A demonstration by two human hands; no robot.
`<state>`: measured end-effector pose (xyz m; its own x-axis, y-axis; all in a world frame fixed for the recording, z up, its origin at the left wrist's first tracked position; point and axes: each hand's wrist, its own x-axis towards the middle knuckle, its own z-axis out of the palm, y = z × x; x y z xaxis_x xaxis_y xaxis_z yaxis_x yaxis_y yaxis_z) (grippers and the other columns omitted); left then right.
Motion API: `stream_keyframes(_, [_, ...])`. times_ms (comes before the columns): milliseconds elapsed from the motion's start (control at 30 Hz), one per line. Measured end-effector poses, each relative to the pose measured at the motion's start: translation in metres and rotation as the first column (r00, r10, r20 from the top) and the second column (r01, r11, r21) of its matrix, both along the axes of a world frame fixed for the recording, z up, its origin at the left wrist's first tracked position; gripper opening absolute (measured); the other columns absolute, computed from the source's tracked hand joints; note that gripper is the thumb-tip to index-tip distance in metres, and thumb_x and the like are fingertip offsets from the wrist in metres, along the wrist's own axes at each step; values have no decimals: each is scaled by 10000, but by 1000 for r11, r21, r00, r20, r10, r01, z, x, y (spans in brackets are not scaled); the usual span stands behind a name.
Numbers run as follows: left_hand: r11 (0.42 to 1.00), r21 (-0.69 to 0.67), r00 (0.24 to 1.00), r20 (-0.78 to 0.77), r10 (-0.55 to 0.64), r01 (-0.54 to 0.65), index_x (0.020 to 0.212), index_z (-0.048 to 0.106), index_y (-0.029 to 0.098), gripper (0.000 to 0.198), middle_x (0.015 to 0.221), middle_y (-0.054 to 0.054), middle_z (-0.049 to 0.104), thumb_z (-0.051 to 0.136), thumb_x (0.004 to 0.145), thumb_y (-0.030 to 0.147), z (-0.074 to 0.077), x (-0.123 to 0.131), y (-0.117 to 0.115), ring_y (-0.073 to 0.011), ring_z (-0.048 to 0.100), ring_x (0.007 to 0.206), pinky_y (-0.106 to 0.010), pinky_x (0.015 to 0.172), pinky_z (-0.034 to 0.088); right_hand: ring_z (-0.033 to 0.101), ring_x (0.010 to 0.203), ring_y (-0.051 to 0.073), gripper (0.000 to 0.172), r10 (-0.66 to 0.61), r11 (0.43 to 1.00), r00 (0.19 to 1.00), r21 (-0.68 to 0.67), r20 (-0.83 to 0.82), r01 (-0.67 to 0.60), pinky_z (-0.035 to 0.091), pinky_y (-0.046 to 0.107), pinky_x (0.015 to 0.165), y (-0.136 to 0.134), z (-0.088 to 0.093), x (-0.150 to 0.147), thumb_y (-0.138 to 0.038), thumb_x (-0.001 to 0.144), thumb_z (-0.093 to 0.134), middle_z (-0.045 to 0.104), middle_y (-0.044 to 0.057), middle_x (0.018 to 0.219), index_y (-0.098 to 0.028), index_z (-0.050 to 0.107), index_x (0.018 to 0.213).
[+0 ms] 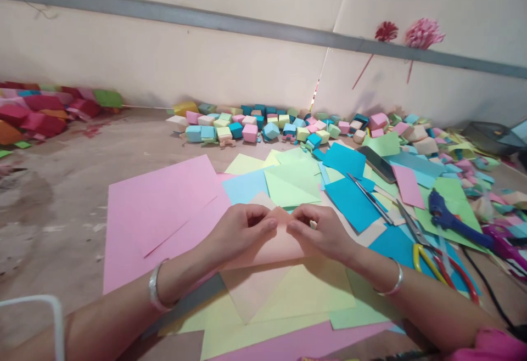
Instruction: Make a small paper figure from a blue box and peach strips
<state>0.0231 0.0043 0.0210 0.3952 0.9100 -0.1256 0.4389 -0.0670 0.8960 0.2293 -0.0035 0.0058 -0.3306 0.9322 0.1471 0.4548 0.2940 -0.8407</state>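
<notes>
Between my two hands is a sheet of peach paper (284, 244), its far edge pinched up near the middle. My left hand (244, 233) grips it from the left, thumb and fingers pressed together. From the other side my right hand (323, 230) pinches the same sheet, its thumb close to the left one. Beneath the peach paper lie pale yellow sheets (308, 292) and other coloured paper. A large pink sheet (160, 207) rests to the left of my left hand. Light green paper (292, 182) lies just beyond my hands.
Scissors (428, 251), a blue glue gun (457, 221), a phone (376, 163) and blue paper pieces (354, 202) lie on the right. Rows of small folded paper boxes (250, 132) line the wall. More coloured paper shapes (45, 122) are piled far left. Two paper flowers (423, 34) stick up by the rail.
</notes>
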Motion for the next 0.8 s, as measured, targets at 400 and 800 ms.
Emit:
stream_keyframes(400, [993, 110, 991, -131, -15, 29, 587, 603, 164, 296, 546, 31, 472, 523, 819, 330, -3, 4, -5, -101, 404, 563, -205, 507, 270, 553, 676, 147, 242, 101, 986, 986, 116, 130, -116, 389, 253, 623, -8, -2, -5, -259, 924, 463, 648, 30, 737, -195, 616, 747])
stream_keyframes(800, [991, -131, 985, -171, -13, -9, 495, 519, 177, 298, 480, 36, 506, 616, 716, 353, 2, -4, 4, -105, 438, 486, -219, 475, 277, 572, 667, 137, 280, -179, 926, 975, 359, 132, 122, 384, 233, 623, 14, 4, 16, -315, 962, 432, 647, 25, 735, -213, 584, 751])
